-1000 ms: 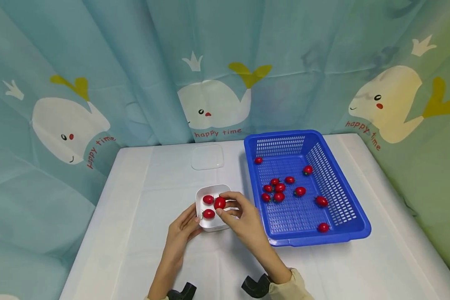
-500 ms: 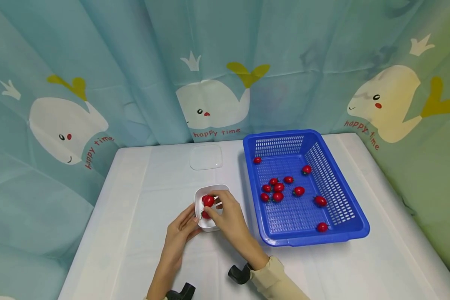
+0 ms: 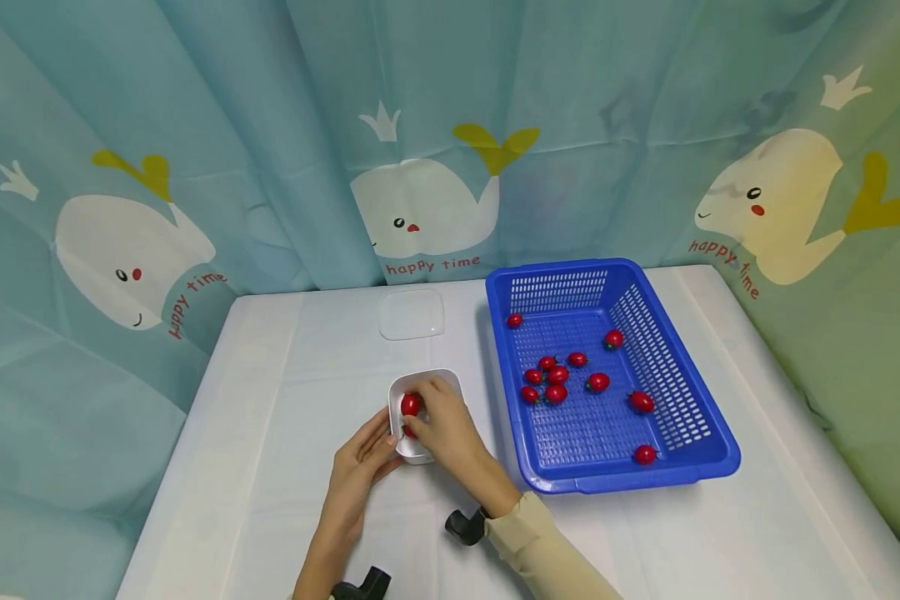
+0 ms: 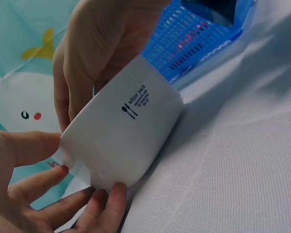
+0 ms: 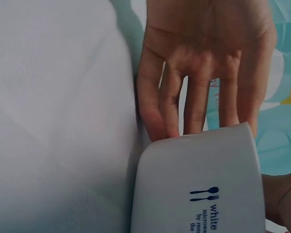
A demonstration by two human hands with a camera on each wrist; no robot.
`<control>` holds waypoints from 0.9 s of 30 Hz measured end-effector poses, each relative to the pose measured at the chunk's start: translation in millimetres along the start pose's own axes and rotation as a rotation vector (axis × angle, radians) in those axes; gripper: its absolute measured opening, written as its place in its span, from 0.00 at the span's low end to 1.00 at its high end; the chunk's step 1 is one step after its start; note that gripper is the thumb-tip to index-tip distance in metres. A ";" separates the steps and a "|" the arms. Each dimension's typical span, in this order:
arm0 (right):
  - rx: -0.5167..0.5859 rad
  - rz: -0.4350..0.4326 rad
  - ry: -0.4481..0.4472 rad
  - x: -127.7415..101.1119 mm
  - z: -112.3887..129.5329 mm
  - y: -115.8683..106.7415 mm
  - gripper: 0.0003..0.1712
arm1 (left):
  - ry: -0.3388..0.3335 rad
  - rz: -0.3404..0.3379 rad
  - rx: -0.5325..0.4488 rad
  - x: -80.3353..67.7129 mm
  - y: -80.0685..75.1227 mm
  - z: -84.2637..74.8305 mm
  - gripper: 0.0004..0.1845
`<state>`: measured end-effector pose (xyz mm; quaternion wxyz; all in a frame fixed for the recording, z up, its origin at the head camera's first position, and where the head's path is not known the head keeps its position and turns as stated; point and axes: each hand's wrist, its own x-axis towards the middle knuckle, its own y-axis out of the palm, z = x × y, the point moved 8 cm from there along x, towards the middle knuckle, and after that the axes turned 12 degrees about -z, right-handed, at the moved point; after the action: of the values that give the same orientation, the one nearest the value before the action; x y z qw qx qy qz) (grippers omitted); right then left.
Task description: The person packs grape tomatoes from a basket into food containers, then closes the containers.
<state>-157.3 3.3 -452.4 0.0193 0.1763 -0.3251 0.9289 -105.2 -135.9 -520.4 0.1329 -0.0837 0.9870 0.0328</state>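
- Ten cherry tomatoes (image 3: pixel 556 392) lie in one blue basket (image 3: pixel 708 433).
- Left hand (image 3: pixel 362 458) cups the white container (image 3: pixel 414 451), fingers curled against it.
- Right hand (image 3: pixel 447 425) reaches inside; its grip cannot be told.

- The right hand (image 5: pixel 203 58) reaches down with straight fingers (image 5: pixel 196 104) into a white container (image 5: pixel 199 184)
- Blue spoon-and-fork print marks its wall
- It sits on a white tablecloth (image 5: pixel 58 111)

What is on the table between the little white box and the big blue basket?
Nothing. In the head view, only bare white tablecloth shows between the white box and the blue basket.
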 end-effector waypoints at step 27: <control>-0.152 0.072 -0.090 2.2 4.6 15.3 0.17 | -0.001 0.008 -0.013 0.1 1.1 -0.3 0.30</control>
<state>-160.2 -11.7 -457.4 -0.0151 0.2040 -0.4013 0.8928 -105.5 -134.8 -520.0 0.1329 -0.0803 0.9871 0.0399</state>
